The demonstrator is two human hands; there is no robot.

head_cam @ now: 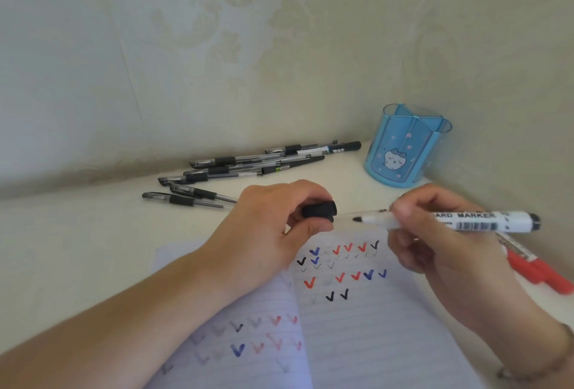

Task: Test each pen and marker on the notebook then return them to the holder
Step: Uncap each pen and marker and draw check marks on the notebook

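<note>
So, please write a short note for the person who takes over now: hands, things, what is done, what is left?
Left hand holds the black cap, off the marker.
Right hand holds the uncapped black marker, tip above the notebook.
Notebook open, many black, red and blue ticks on it.
Blue holder looks empty.
Pens lie in a pile behind the left hand; red markers lie to the right.
Left: recap the marker after any test, return everything to the holder.
</note>
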